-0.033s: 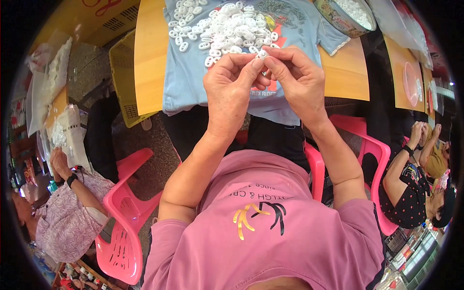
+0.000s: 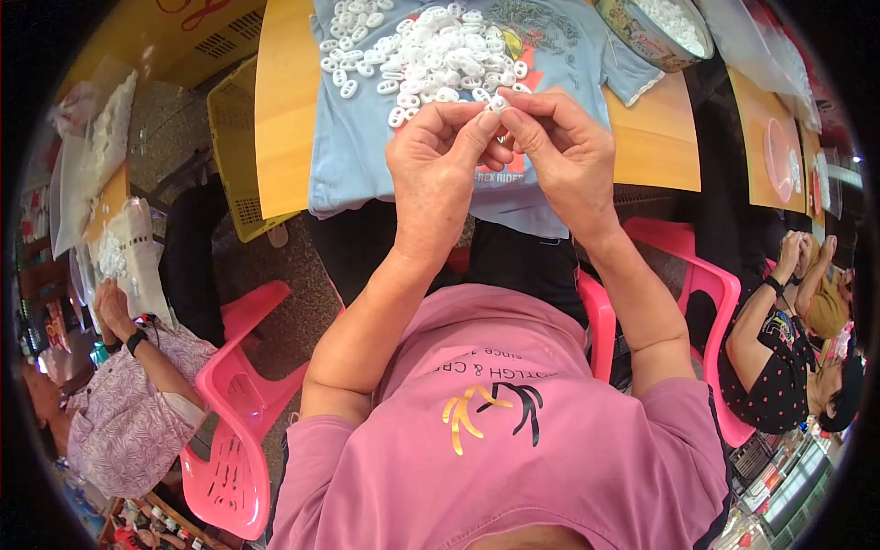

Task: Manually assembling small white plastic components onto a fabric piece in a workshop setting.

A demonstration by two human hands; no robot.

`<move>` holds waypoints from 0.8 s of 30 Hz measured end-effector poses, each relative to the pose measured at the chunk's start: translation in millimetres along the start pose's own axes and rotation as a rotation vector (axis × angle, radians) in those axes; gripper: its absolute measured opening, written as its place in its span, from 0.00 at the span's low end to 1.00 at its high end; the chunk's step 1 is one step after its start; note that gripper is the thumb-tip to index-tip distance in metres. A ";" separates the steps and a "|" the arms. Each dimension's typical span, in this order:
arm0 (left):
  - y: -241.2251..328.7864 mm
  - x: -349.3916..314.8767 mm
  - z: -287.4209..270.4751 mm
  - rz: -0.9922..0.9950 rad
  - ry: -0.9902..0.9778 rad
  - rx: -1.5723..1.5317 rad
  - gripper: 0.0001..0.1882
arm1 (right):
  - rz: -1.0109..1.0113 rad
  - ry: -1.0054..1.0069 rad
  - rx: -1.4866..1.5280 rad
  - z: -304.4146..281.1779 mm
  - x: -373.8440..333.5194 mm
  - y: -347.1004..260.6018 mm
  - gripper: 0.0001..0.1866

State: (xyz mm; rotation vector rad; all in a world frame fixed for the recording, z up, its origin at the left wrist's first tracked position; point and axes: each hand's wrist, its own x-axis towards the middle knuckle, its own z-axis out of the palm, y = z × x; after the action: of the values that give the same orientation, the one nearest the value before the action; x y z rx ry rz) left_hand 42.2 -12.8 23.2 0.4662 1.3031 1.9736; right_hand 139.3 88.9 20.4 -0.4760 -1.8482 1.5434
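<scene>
My left hand (image 2: 445, 156) and my right hand (image 2: 561, 151) meet above the near edge of the table, fingertips pinched together. Between them is a small white oval plastic piece with holes (image 2: 497, 104), partly covered by the thumbs and fingers. Just beyond my fingers lies a heap of similar white plastic pieces (image 2: 449, 60), some spread out at its left side. They rest on a light blue T-shirt (image 2: 353, 165) laid over the table. To the right of the heap is a patch of small dark thin bits (image 2: 548, 27), too fine to make out.
A round patterned tin (image 2: 655, 41) of white pieces stands at the far right of the wooden table (image 2: 284, 110). A yellow crate (image 2: 240, 165) is at the left. Pink chairs (image 2: 234, 403) and seated people (image 2: 137, 394) flank me on both sides.
</scene>
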 end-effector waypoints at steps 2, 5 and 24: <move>-5.0 -0.4 -2.7 -0.003 0.002 -0.009 0.08 | -0.031 0.016 -0.088 2.0 -2.1 2.3 0.11; -9.0 -1.7 -4.6 -0.004 -0.024 -0.026 0.09 | 0.150 0.016 0.068 2.1 -3.6 -7.0 0.11; -28.3 -14.4 -25.5 0.244 -0.386 -0.103 0.17 | 0.524 -0.182 0.731 12.2 -17.5 -24.1 0.40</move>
State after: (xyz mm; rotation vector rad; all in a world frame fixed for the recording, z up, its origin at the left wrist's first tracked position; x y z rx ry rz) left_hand 46.0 -33.1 -11.9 0.9393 0.9330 2.0050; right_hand 146.6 63.0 38.1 -0.4933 -1.1755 2.5288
